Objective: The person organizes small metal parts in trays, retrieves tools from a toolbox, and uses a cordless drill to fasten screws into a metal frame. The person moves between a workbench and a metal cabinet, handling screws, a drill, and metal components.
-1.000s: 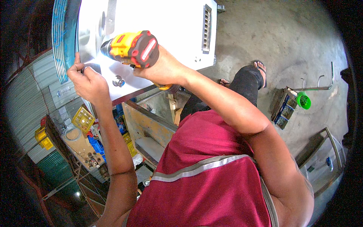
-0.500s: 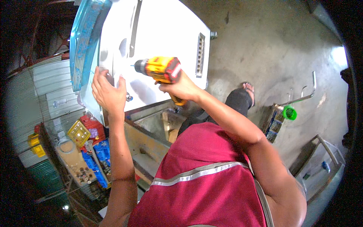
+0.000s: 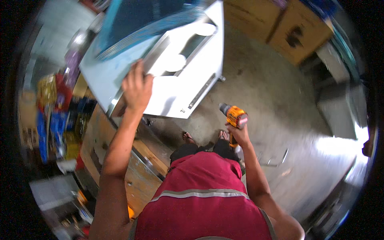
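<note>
My right hand [image 3: 239, 134] is closed round the grip of a yellow and black cordless drill [image 3: 235, 116]. The drill is out over the floor, to the right of a large white metal housing [image 3: 160, 96] and apart from it. On the housing lies my left hand [image 3: 137, 87], fingers stretched along a raised metal edge and thumb apart. Beyond that hand, a long recess holds two round white shapes [image 3: 175, 63]. Blue film [image 3: 136, 34] covers the far left part of the housing. The picture is smeared by motion, so small details are lost.
A worn wooden bench [image 3: 140, 182] stands at my left, with a cluttered area of blue packets [image 3: 58, 128] beyond it. Large cardboard boxes [image 3: 298, 34] stand at the far right. A bent metal bar [image 3: 285, 156] lies on the concrete floor [image 3: 260, 84].
My right hand has drawn the drill away from the housing, to the right and nearer me. My left hand stays on the housing. The whole view has turned, bringing the cardboard boxes in.
</note>
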Action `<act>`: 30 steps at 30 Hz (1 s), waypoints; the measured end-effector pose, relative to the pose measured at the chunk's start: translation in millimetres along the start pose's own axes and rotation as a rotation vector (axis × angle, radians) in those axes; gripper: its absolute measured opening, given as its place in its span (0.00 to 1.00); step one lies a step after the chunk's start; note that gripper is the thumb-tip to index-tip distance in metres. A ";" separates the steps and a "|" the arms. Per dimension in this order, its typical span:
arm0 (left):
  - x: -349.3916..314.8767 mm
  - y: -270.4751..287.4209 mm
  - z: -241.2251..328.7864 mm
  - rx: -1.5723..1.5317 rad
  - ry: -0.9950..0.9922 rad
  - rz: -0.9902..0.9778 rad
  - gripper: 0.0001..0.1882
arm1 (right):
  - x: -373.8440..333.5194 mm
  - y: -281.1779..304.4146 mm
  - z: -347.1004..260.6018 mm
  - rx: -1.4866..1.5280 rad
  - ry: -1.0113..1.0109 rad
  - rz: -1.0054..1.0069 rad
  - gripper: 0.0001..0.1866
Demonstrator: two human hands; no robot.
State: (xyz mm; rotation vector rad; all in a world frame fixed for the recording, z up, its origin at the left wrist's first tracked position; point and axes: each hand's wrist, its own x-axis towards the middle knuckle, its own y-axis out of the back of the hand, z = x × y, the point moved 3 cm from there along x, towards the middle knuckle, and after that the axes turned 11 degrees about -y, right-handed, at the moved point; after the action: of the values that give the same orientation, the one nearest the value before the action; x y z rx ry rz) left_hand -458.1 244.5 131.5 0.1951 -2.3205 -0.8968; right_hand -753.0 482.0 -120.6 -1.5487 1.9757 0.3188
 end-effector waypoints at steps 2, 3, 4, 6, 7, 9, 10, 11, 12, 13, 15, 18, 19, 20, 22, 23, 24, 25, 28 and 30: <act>0.6 0.4 -1.2 -0.044 0.059 -0.053 0.06 | 16.9 4.2 5.3 -0.179 0.009 0.091 0.15; -1.8 2.4 0.6 -0.181 0.131 -0.081 0.07 | 23.0 7.2 11.2 -0.245 -0.070 0.074 0.15; -7.6 3.7 2.2 -0.214 0.226 -0.172 0.12 | 30.7 4.5 11.7 -0.250 -0.068 0.021 0.17; -29.6 22.4 25.2 -0.098 0.226 -0.247 0.19 | 39.8 5.2 18.6 -0.353 -0.132 -0.050 0.17; -45.8 37.6 39.9 -0.229 0.370 -0.167 0.19 | 47.0 0.5 20.9 -0.459 -0.159 -0.113 0.17; -92.2 59.7 66.0 -0.439 0.486 -0.223 0.17 | 55.5 -7.9 25.1 -0.612 -0.248 -0.174 0.17; -119.8 67.1 79.0 -0.604 0.593 -0.194 0.16 | 57.5 -13.2 27.0 -0.646 -0.273 -0.243 0.18; -157.2 82.6 92.6 -0.739 0.803 -0.350 0.16 | 52.2 -20.5 30.2 -0.773 -0.323 -0.283 0.20; -186.9 90.7 108.7 -0.891 0.983 -0.451 0.16 | 52.9 -28.3 27.8 -0.843 -0.228 -0.341 0.21; -211.2 102.3 125.9 -0.937 1.233 -0.495 0.18 | 55.8 -38.9 31.3 -1.129 -0.279 -0.316 0.21; -240.0 113.8 144.9 -1.033 1.569 -0.491 0.15 | 52.1 -63.0 21.9 -1.171 -0.067 -0.519 0.22; -219.7 104.9 156.9 -1.336 1.626 -0.157 0.15 | 53.4 -94.4 22.7 -1.474 0.022 -0.579 0.24; -203.9 98.1 159.8 -1.512 1.694 -0.095 0.15 | 56.3 -101.6 23.5 -1.492 0.018 -0.543 0.26; -187.3 87.0 158.4 -1.616 1.644 -0.230 0.19 | 56.5 -106.2 26.8 -1.511 0.003 -0.516 0.28; -138.7 70.2 154.4 -1.835 1.565 -0.030 0.24 | 53.0 -103.2 29.9 -1.506 -0.025 -0.457 0.31; -112.0 62.8 148.7 -1.958 1.484 0.123 0.26 | 49.2 -98.7 31.4 -1.474 -0.041 -0.421 0.31; -88.7 51.7 143.3 -1.979 1.483 0.035 0.30 | 46.4 -91.4 31.9 -1.462 -0.078 -0.362 0.32; -61.7 41.6 135.4 -2.033 1.388 0.061 0.33 | 40.7 -82.9 28.5 -1.371 -0.034 -0.342 0.32; 0.2 4.0 121.1 -2.084 1.627 0.201 0.37 | 26.8 -49.0 24.4 -1.166 0.013 -0.227 0.31; 23.6 -11.5 115.2 -2.118 1.717 0.271 0.33 | 25.3 -27.4 25.8 -1.032 0.035 -0.153 0.31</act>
State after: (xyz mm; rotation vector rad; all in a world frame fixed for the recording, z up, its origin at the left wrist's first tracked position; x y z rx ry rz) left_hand -548.0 291.4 70.9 -0.2277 0.6032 -1.4729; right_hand -722.8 467.5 -151.2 -2.2774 1.7576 1.4078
